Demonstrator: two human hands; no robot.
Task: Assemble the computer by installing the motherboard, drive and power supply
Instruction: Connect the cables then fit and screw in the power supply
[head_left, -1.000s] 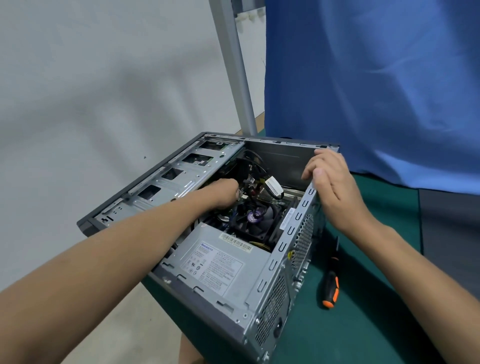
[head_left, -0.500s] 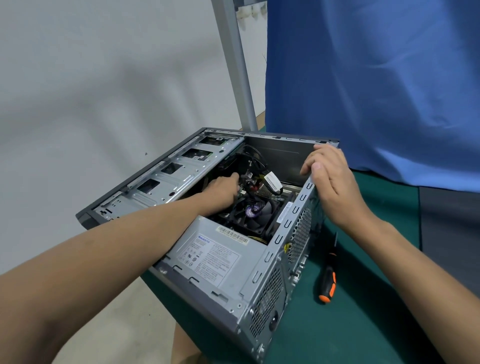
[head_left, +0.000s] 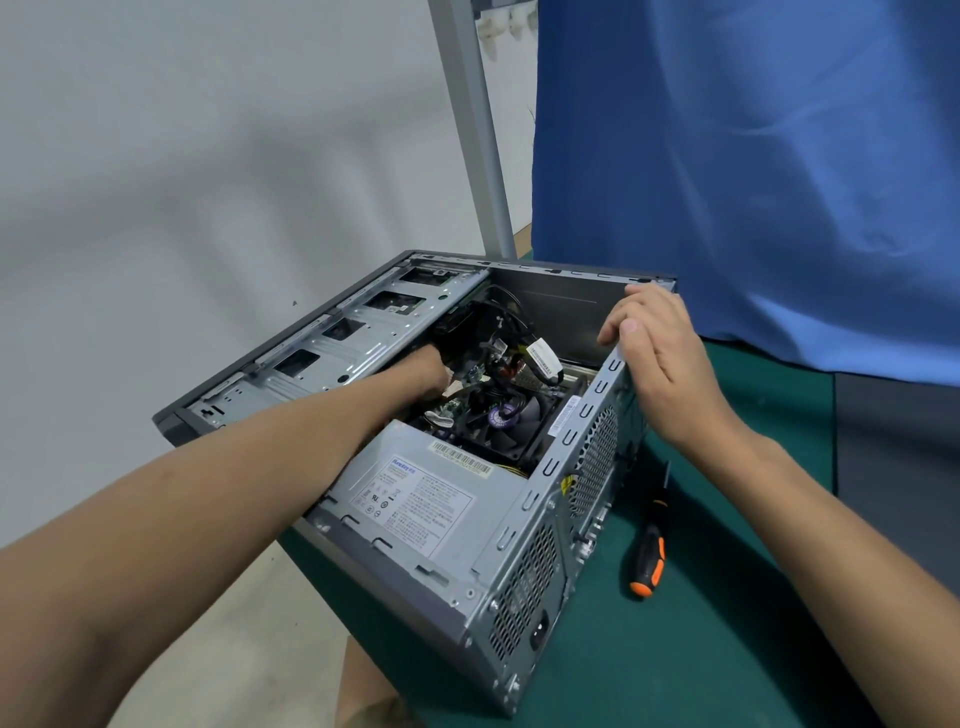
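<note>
The grey computer case (head_left: 524, 587) lies open on its side on the green table (head_left: 717, 649). Inside it the silver power supply (head_left: 415, 499) sits at the near end, with the black CPU fan (head_left: 511, 423) on the motherboard behind it. My left hand (head_left: 423, 371) reaches in among the black cables (head_left: 498, 332) beside the metal drive cage (head_left: 337, 353); its fingers are hidden. My right hand (head_left: 660, 358) grips the case's far upper edge, thumb on the inner side.
A black and orange screwdriver (head_left: 648, 561) lies on the table right of the case. A blue cloth (head_left: 753, 182) hangs close behind the case, and a grey metal post (head_left: 472, 130) rises at the back. The case's left part overhangs the table edge.
My left hand has pushed deeper into the case, toward the drive cage, and its fingers have gone out of sight. My right hand has kept its hold on the edge.
</note>
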